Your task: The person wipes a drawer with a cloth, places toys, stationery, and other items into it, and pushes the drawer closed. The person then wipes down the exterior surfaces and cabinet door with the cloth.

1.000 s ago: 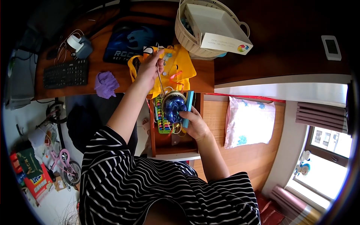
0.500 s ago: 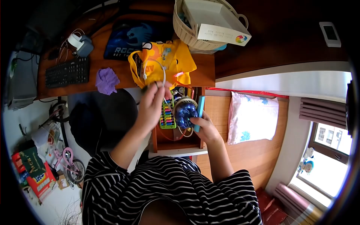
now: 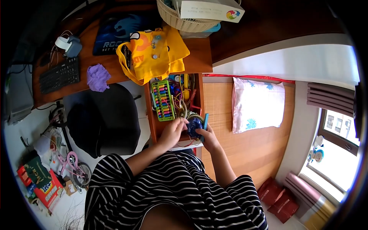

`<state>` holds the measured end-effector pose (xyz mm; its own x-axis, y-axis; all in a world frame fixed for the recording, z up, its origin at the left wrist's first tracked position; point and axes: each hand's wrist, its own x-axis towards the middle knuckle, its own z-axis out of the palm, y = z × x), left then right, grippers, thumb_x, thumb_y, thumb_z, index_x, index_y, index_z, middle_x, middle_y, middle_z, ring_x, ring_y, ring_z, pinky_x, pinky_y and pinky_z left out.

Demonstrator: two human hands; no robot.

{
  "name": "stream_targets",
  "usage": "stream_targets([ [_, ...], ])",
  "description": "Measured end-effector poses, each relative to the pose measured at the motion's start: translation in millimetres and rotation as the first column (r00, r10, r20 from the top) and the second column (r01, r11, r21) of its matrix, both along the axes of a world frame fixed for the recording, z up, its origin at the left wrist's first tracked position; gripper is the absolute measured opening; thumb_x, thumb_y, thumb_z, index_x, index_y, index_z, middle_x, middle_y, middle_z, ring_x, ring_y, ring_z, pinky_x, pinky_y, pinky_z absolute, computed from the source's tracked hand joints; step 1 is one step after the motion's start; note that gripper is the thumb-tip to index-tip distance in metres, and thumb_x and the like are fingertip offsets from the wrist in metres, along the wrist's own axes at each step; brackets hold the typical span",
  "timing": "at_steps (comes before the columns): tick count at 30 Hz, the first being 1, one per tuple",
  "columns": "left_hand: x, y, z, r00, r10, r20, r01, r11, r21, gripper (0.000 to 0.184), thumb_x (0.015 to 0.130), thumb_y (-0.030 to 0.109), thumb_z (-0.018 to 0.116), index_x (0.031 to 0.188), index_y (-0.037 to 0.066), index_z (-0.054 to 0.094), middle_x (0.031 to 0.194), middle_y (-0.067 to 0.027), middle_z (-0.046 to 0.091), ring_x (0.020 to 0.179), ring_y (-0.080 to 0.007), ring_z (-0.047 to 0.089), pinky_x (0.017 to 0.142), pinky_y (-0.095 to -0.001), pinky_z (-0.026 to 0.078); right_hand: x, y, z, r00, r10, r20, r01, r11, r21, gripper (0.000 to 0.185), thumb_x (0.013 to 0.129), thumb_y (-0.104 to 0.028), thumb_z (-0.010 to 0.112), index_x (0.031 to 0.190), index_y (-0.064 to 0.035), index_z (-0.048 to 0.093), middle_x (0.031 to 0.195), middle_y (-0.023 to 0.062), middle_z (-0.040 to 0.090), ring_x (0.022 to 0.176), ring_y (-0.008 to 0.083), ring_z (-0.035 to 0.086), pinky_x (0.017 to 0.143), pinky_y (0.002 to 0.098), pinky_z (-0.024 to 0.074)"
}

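Note:
Over the open drawer [image 3: 152, 128], my right hand [image 3: 211, 138] grips a light-blue flat bar [image 3: 206, 121] together with a shiny dark-blue rounded object [image 3: 195, 126]. Against that object's left side is my left hand [image 3: 173, 132], its fingers pinched at the end of a pale cable [image 3: 185, 112]. The fingertips partly hide where cable and object meet. Just beyond my left hand, a green abacus [image 3: 163, 100] with coloured beads lies in the drawer. Tangled wires and a yellow item [image 3: 186, 92] fill the drawer beside it.
On the desk [image 3: 201, 57] rest a yellow bag [image 3: 149, 53], a purple cloth [image 3: 98, 77], a keyboard [image 3: 59, 74] and a woven basket [image 3: 180, 21]. A black chair [image 3: 119, 119] stands left of the drawer. To the right, a pillow [image 3: 257, 105] lies on a mat.
My left hand has come down from above the drawer, where it held up a white cable, to the dark-blue object. My right hand with its load is lower and closer to me. The view has shifted.

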<state>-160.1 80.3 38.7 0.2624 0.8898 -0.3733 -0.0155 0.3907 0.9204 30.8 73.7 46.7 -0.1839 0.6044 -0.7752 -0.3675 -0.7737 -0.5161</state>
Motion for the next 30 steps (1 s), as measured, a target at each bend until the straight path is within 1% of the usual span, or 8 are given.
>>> stream_targets([
  [4, -2.2, 2.6, -60.5, 0.978, 0.083, -0.191, -0.102, 0.99, -0.092, 0.019, 0.099, 0.017, 0.042, 0.1, 0.004, 0.056, 0.066, -0.0042, 0.057, 0.06, -0.0146, 0.056, 0.057, -0.0271, 0.045, -17.2, -4.7, -31.8, 0.996, -0.086, 0.013, 0.086, 0.996, 0.012, 0.046, 0.077, 0.001, 0.057, 0.123, -0.0011, 0.048, 0.102, 0.0077, 0.061, 0.087, 0.0185, 0.061, 0.075, 0.0298, 0.0515],
  [6, -7.9, 0.1, -91.2, 0.958, 0.175, -0.228, -0.169, 0.984, 0.046, 0.019, 0.098, 0.017, 0.042, 0.101, 0.006, 0.058, 0.066, -0.005, 0.058, 0.06, -0.0158, 0.058, 0.055, -0.0284, 0.044, -29.6, 3.1, -34.1, 0.998, -0.066, -0.023, 0.066, 0.998, 0.024, 0.047, 0.077, 0.002, 0.056, 0.123, -0.0011, 0.047, 0.101, 0.0084, 0.061, 0.086, 0.0193, 0.062, 0.074, 0.0301, 0.0521],
  [10, -31.2, 11.3, -87.8, 0.851, 0.233, -0.47, -0.174, 0.971, 0.165, 0.023, 0.097, 0.015, 0.043, 0.11, 0.006, 0.059, 0.083, -0.0109, 0.064, 0.066, -0.0249, 0.059, 0.062, -0.034, 0.047, -50.2, 13.2, -60.9, 0.992, -0.105, -0.074, 0.103, 0.994, -0.019, 0.044, 0.075, 0.005, 0.056, 0.118, -0.0034, 0.049, 0.096, 0.0081, 0.061, 0.082, 0.019, 0.062, 0.066, 0.0318, 0.0531],
  [12, -39.5, 8.5, -99.8, 0.846, 0.246, -0.473, -0.229, 0.969, 0.095, 0.024, 0.097, 0.013, 0.042, 0.111, 0.006, 0.059, 0.079, -0.01, 0.062, 0.066, -0.022, 0.061, 0.061, -0.0326, 0.047, -53.6, 10.8, -81.5, 0.993, -0.099, -0.07, 0.095, 0.994, -0.054, 0.044, 0.073, 0.005, 0.057, 0.116, -0.0039, 0.05, 0.095, 0.0079, 0.061, 0.08, 0.0192, 0.061, 0.066, 0.0318, 0.053],
  [17, -42.4, -17.2, -121.5, 0.946, -0.039, -0.323, -0.077, 0.938, -0.338, 0.021, 0.097, 0.014, 0.04, 0.104, 0.002, 0.056, 0.07, -0.0061, 0.056, 0.059, -0.0171, 0.061, 0.056, -0.0311, 0.048, -48.6, -3.2, -114.8, 0.998, -0.051, 0.039, 0.056, 0.988, -0.143, 0.05, 0.068, 0.003, 0.06, 0.116, -0.004, 0.048, 0.094, 0.009, 0.059, 0.082, 0.0212, 0.059, 0.068, 0.033, 0.0513],
  [20, -34.8, -28.7, -118.9, 0.95, -0.141, -0.28, -0.025, 0.857, -0.514, 0.022, 0.097, 0.013, 0.037, 0.108, 0.002, 0.054, 0.074, -0.0081, 0.059, 0.061, -0.0175, 0.062, 0.051, -0.0295, 0.048, -43.2, -18.2, -142.2, 0.954, 0.01, 0.298, 0.048, 0.981, -0.187, 0.058, 0.066, 0.0, 0.064, 0.119, -0.0045, 0.042, 0.098, 0.01, 0.057, 0.087, 0.0219, 0.056, 0.073, 0.0339, 0.0486],
  [28, -22.6, -47.9, -143.2, 0.961, -0.183, -0.206, 0.008, 0.764, -0.645, 0.026, 0.094, 0.015, 0.04, 0.112, 0.003, 0.053, 0.078, -0.006, 0.058, 0.069, -0.0179, 0.061, 0.057, -0.0306, 0.049, -41.5, -31.0, -166.1, 0.837, 0.255, 0.484, -0.189, 0.965, -0.182, 0.054, 0.069, -0.006, 0.066, 0.119, -0.0028, 0.046, 0.1, 0.0135, 0.06, 0.093, 0.0257, 0.059, 0.08, 0.0346, 0.0465],
  [30, -19.4, -59.0, -167.6, 0.905, -0.263, -0.334, 0.099, 0.894, -0.436, 0.027, 0.094, 0.015, 0.042, 0.114, 0.001, 0.053, 0.081, -0.01, 0.06, 0.075, -0.0237, 0.061, 0.064, -0.0344, 0.049, -42.2, -30.9, -161.7, 0.736, 0.365, 0.57, -0.282, 0.931, -0.232, 0.048, 0.073, -0.007, 0.062, 0.118, -0.0018, 0.049, 0.101, 0.0158, 0.062, 0.094, 0.0276, 0.06, 0.083, 0.0356, 0.0464],
])
